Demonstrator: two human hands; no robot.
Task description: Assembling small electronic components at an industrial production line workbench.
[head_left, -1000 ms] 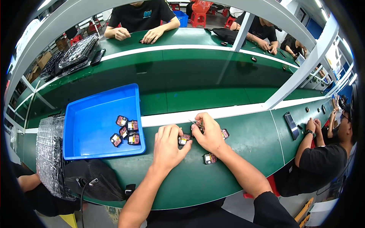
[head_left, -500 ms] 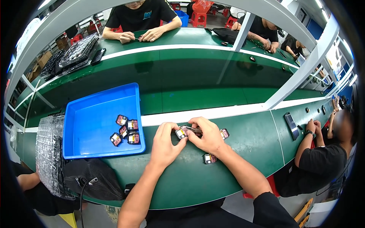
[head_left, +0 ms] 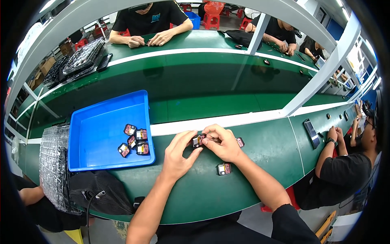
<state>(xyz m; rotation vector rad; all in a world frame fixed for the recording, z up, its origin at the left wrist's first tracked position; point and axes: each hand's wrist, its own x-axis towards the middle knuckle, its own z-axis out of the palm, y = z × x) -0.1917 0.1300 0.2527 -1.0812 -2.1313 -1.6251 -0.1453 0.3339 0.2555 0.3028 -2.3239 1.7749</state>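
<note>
Over the green bench I hold a small black square electronic module (head_left: pixel 198 141) with a pinkish face and a pale label. My left hand (head_left: pixel 178 154) has its thumb and fingertips closed on the module's left side. My right hand (head_left: pixel 224 147) pinches its right side with thumb and forefinger. A slim metal tool, like tweezers, seems tucked in the right hand, mostly hidden by the fingers. One similar module (head_left: pixel 224 168) lies on the bench below my right hand. Another module (head_left: pixel 240 142) is partly hidden just beyond that hand.
A blue tray (head_left: pixel 109 166) with several modules stands at left. Beside it lie a black bag (head_left: pixel 99 193) and bubble-wrapped stacks (head_left: pixel 55 166). A white rail (head_left: pixel 219 121) and slanting post (head_left: pixel 321 69) border the bench. Co-workers sit opposite and at right, near a dark phone-like device (head_left: pixel 311 133).
The module has shifted slightly right and turned in my fingers. My right fingers have moved onto it, and the metal tool shows less than before. The tray's contents look the same.
</note>
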